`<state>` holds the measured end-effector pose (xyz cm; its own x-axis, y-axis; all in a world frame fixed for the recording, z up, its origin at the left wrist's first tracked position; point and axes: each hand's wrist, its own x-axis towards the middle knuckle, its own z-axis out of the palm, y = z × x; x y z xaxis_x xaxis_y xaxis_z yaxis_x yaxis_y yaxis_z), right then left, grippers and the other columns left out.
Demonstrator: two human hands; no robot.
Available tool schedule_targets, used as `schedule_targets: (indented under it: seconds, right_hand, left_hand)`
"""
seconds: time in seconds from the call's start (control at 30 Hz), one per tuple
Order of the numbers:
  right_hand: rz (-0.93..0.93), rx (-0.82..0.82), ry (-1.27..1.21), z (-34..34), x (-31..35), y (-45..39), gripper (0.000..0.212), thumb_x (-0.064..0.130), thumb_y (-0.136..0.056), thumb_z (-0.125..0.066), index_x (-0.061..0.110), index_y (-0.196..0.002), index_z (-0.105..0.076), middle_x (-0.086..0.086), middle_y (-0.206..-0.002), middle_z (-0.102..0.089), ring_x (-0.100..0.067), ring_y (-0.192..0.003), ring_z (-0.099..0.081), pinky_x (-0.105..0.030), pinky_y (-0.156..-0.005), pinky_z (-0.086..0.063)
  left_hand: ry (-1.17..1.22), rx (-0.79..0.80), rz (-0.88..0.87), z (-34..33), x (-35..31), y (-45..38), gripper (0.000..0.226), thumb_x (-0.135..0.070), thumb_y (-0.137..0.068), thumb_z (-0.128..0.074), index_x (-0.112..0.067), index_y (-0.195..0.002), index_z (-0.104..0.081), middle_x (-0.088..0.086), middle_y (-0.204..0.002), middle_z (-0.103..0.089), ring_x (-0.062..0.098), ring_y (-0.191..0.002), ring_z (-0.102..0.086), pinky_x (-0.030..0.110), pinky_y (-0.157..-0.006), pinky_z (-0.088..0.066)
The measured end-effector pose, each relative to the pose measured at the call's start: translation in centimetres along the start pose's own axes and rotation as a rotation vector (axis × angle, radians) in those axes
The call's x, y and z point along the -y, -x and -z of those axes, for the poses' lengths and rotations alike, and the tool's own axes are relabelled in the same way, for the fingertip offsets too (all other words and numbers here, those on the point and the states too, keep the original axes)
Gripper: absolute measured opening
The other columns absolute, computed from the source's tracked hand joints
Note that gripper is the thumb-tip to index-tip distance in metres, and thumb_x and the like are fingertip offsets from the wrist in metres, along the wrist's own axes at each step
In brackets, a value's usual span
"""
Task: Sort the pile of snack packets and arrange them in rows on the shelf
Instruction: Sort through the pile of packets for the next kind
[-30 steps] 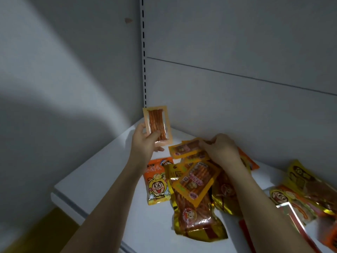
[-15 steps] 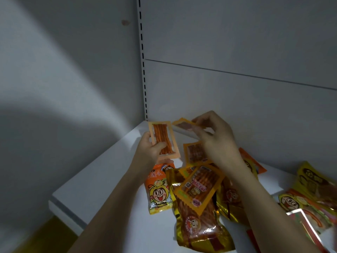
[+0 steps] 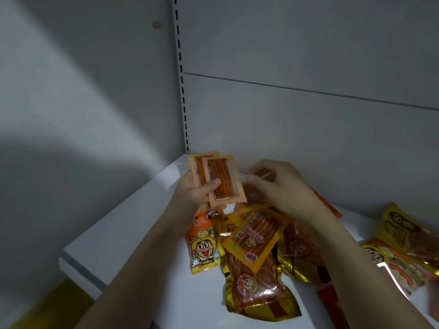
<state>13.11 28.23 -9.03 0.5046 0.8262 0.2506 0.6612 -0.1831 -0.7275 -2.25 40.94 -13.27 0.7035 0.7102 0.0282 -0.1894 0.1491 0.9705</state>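
Observation:
My left hand (image 3: 194, 195) grips two small orange packets of red strips (image 3: 219, 180), fanned and upright, with the thumb across the front one. Just to the right, my right hand (image 3: 280, 188) has its fingers curled round another small strip packet (image 3: 262, 174), mostly hidden by the fingers. Both hands hover over the pile of snack packets (image 3: 256, 238) on the white shelf (image 3: 123, 236), near its back left corner. On top of the pile lies a yellow-orange strip packet, with gold foil bags (image 3: 256, 290) under it.
An orange cartoon-face packet (image 3: 202, 245) lies at the pile's left. More yellow and cartoon packets (image 3: 403, 245) sit at the right edge. The grey back panel and a slotted upright (image 3: 181, 79) stand behind. The shelf's front edge drops off at lower left.
My right hand brought a second strip packet over, and it now sits in my left hand beside the first. My left hand lowered slightly. The view tilted down.

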Motion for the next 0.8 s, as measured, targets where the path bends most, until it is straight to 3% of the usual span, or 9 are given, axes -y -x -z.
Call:
schedule_targets:
  seconds: [0.07,0.17,0.27,0.37,0.5,0.6,0.73,0.8]
  right_hand:
    - [-0.149,-0.11,0.174,0.5,-1.0,-0.2,0.006,0.026,-0.094,-0.064,0.022,-0.091,-0.066,0.006,-0.092,-0.067,-0.009,-0.077,-0.059,-0.024,-0.064,-0.043]
    - [-0.314,-0.038,0.323,0.3,-1.7,0.1,0.026,0.035,-0.093,-0.066,0.011,-0.101,-0.063,-0.004,-0.095,-0.064,-0.02,-0.083,-0.056,-0.028,-0.069,-0.043]
    - [-0.376,0.021,0.36,-0.2,-0.8,0.3,0.04,0.038,-0.088,-0.072,0.004,-0.107,-0.064,-0.011,-0.102,-0.065,-0.025,-0.09,-0.06,-0.033,-0.075,-0.049]
    - [-0.42,0.05,0.296,-0.2,-0.7,0.1,0.036,0.031,-0.085,-0.078,0.003,-0.106,-0.068,-0.008,-0.1,-0.068,-0.024,-0.095,-0.064,-0.033,-0.08,-0.052]
    - [-0.314,-0.143,-0.012,0.3,-0.2,0.2,0.005,0.014,-0.088,-0.07,0.014,-0.093,-0.071,0.009,-0.076,-0.064,-0.017,-0.078,-0.068,-0.031,-0.071,-0.055]
    - [-0.144,-0.332,-0.152,0.0,1.5,0.6,0.001,0.02,-0.089,-0.068,0.02,-0.09,-0.067,0.012,-0.072,-0.063,0.002,-0.069,-0.063,-0.013,-0.058,-0.048]
    - [0.035,-0.305,-0.104,-2.7,2.7,0.9,0.003,0.02,-0.09,-0.068,0.02,-0.089,-0.065,0.006,-0.086,-0.063,-0.003,-0.075,-0.06,-0.017,-0.061,-0.048]
    - [0.101,-0.257,-0.016,-3.9,2.8,1.2,0.005,0.017,-0.089,-0.068,0.02,-0.092,-0.066,0.006,-0.097,-0.059,0.0,-0.081,-0.057,-0.007,-0.064,-0.042]
  left_hand:
    - [0.003,-0.028,-0.02,-0.1,-0.1,0.2,0.028,-0.002,-0.095,-0.061,-0.009,-0.122,-0.06,0.018,-0.111,-0.072,0.038,-0.093,-0.073,0.039,-0.062,-0.063]
    - [-0.028,-0.057,-0.091,-0.2,-0.2,0.2,0.03,0.0,-0.094,-0.062,-0.01,-0.122,-0.057,0.021,-0.112,-0.069,0.035,-0.082,-0.073,0.034,-0.05,-0.058]
    - [-0.09,-0.07,-0.14,-0.4,-0.2,0.4,0.03,-0.001,-0.096,-0.061,-0.008,-0.125,-0.056,0.02,-0.109,-0.068,0.026,-0.072,-0.071,0.031,-0.048,-0.055]
    - [-0.136,-0.077,-0.158,-0.5,-0.1,0.4,0.029,-0.003,-0.097,-0.06,-0.008,-0.125,-0.056,0.021,-0.106,-0.068,0.025,-0.068,-0.069,0.031,-0.047,-0.054]
    - [-0.107,-0.079,-0.162,-0.5,0.0,0.4,0.034,-0.004,-0.098,-0.059,-0.014,-0.13,-0.053,0.01,-0.108,-0.069,0.024,-0.076,-0.073,0.033,-0.049,-0.056]
    - [-0.06,-0.065,-0.147,-0.3,0.1,0.4,0.037,-0.006,-0.099,-0.058,-0.019,-0.133,-0.051,0.007,-0.117,-0.069,0.029,-0.095,-0.074,0.045,-0.064,-0.062]
    - [-0.039,-0.009,-0.151,-0.6,0.0,0.5,0.035,-0.007,-0.101,-0.055,-0.024,-0.132,-0.05,0.007,-0.119,-0.07,0.033,-0.102,-0.072,0.051,-0.072,-0.062]
    - [0.011,0.05,-0.134,-1.0,-0.1,0.7,0.036,-0.01,-0.102,-0.053,-0.023,-0.135,-0.048,0.008,-0.121,-0.069,0.034,-0.102,-0.072,0.05,-0.069,-0.062]
